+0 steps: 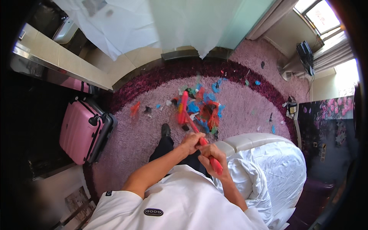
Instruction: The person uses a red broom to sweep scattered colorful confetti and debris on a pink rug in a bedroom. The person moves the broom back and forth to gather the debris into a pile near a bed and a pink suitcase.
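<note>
Both hands are wrapped round the red handle of a long-handled tool (200, 137) with a crosswise pinkish-red head. My left hand (191, 143) grips higher up the handle, and my right hand (214, 154) closes round it near the butt end. The head, slightly blurred, is at the left side of a heap of torn, crumpled scraps (209, 111) in blue, red, green and black. Whether it touches the carpet I cannot tell. A red scrap (135, 109) and a few dark bits lie apart to the left.
Pink carpet (126, 153) with a dark purple border (126, 92) spreads underfoot. At the left stands a pink suitcase (78, 128). A rounded bed (280, 165) with rumpled white sheets is close on my right. White sheeting (115, 27) hangs ahead, beside a glass panel (245, 23).
</note>
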`<state>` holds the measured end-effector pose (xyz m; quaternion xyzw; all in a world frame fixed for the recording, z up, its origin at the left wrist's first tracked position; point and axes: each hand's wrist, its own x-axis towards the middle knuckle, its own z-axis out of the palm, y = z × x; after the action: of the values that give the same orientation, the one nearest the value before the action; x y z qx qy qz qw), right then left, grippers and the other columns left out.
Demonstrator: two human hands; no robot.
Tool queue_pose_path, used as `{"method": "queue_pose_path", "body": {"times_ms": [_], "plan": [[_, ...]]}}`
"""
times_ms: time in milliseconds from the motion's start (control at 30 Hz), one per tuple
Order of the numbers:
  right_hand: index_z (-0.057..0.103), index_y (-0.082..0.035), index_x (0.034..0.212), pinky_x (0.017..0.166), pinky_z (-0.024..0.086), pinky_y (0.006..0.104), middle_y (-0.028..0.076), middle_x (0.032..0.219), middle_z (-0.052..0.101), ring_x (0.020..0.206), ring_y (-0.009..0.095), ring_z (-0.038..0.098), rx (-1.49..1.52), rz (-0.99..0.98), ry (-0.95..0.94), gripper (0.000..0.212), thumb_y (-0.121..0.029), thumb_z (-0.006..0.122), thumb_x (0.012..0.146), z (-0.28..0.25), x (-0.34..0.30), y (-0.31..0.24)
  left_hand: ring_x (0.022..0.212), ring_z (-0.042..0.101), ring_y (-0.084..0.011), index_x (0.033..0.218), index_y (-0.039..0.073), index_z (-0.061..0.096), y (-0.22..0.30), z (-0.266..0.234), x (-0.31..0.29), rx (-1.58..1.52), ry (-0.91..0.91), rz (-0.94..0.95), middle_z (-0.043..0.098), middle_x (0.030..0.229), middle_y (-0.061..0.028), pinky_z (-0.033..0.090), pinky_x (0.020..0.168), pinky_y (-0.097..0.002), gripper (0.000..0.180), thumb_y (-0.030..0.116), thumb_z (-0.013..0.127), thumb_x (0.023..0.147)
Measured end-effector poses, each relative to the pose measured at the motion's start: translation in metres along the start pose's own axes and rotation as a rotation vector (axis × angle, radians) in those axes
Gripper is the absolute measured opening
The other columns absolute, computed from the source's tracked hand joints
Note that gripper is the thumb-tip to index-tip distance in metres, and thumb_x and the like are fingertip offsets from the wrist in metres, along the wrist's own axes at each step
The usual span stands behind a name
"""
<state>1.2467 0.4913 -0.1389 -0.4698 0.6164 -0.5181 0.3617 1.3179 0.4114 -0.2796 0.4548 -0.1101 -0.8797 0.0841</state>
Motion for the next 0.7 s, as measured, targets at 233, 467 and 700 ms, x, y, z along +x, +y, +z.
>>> {"method": "queue_pose_path", "body": {"times_ms": [233,467,700], "plan": [[0.044,-0.003,0.061,0.067,0.041,0.0318,0.005,0.062,0.049,0.068,0.022,0.053,-0.181,-0.033,0.04,0.02,0.001,0.063,0.066,0.034,0.034,-0.053,0.054,0.056,-0.0126,0.075,0.001,0.055,0.05,0.016,-0.019,0.017,-0.271,-0.119,0.058,0.064,-0.0071,0.046,0.046,-0.023,0.022,0.022,0.061,0.077],[0.045,-0.003,0.061,0.065,0.041,0.0325,0.006,0.062,0.051,0.066,0.022,0.052,-0.068,-0.128,0.001,0.027,-0.017,0.066,0.073,0.066,0.066,-0.085,0.043,0.048,-0.011,0.073,0.003,0.053,0.11,0.009,-0.077,0.001,-0.147,-0.018,0.055,0.059,-0.0061,0.033,0.036,-0.0217,0.021,0.023,0.058,0.079],[0.046,-0.001,0.067,0.075,0.043,0.0336,0.01,0.077,0.055,0.079,0.022,0.055,0.312,-0.061,-0.221,0.017,-0.005,0.06,0.075,0.108,0.098,-0.049,0.036,0.04,-0.0135,0.063,0.0,0.05,0.135,-0.073,-0.092,-0.06,0.215,0.247,0.051,0.053,-0.0101,0.029,0.034,-0.0264,0.026,0.02,0.057,0.079]]}}
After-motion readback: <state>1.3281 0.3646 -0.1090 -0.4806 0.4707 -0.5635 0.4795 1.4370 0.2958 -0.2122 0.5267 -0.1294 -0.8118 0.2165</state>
